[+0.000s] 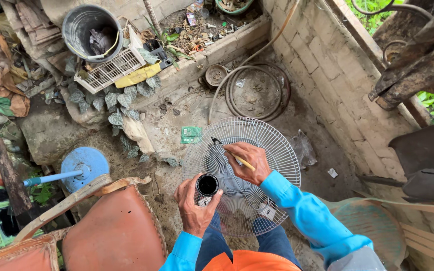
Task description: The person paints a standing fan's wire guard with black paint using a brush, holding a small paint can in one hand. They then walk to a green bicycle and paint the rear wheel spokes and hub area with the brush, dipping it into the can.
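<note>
Around the fan guard (257, 145): you get bare ground beyond it toward the coiled hose (257, 90); brick wall (327, 75) blocks one side, orange chair (111, 231) the other.

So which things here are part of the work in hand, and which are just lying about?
In use:
left hand holding a small can of black paint
right hand with a thin brush
wire fan guard

Lying about:
metal bucket
white plastic crate
coiled hose
blue fan base
orange chair

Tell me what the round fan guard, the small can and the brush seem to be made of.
Round white fan guard: thin wire, likely painted metal, dirty. Small can of black paint in the left hand: apparently metal, with a shiny rim. Brush with yellow handle in the right hand: wood or plastic, unclear.
</note>
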### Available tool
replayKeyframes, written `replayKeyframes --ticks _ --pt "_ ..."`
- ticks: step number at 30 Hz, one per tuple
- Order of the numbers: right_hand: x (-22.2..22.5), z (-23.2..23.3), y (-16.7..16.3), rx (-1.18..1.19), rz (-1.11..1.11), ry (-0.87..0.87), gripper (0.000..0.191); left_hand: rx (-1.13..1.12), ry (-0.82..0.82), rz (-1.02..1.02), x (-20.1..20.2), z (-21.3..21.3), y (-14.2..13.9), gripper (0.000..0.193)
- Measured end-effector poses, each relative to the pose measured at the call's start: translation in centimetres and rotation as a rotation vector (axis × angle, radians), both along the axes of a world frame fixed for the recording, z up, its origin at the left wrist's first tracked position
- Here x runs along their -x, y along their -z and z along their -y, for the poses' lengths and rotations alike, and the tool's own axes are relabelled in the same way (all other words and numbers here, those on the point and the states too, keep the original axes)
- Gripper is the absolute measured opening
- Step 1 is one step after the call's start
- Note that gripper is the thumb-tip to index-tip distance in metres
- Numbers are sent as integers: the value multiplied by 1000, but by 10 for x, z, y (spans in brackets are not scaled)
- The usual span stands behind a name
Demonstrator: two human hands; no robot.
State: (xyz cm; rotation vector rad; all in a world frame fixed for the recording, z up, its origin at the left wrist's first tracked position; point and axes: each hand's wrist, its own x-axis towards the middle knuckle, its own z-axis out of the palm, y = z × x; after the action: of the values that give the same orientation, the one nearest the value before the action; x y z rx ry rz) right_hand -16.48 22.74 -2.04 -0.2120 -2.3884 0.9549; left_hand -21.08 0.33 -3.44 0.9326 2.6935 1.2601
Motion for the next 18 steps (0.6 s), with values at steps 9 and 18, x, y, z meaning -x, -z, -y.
replayKeyframes --ticks 9,18 --pt "6 13 -5 43 -3 27 22 24 -22 32 5 11 10 71" --pt "-10 23 13 -26 37 13 23 -37 -42 7 12 18 12 69"
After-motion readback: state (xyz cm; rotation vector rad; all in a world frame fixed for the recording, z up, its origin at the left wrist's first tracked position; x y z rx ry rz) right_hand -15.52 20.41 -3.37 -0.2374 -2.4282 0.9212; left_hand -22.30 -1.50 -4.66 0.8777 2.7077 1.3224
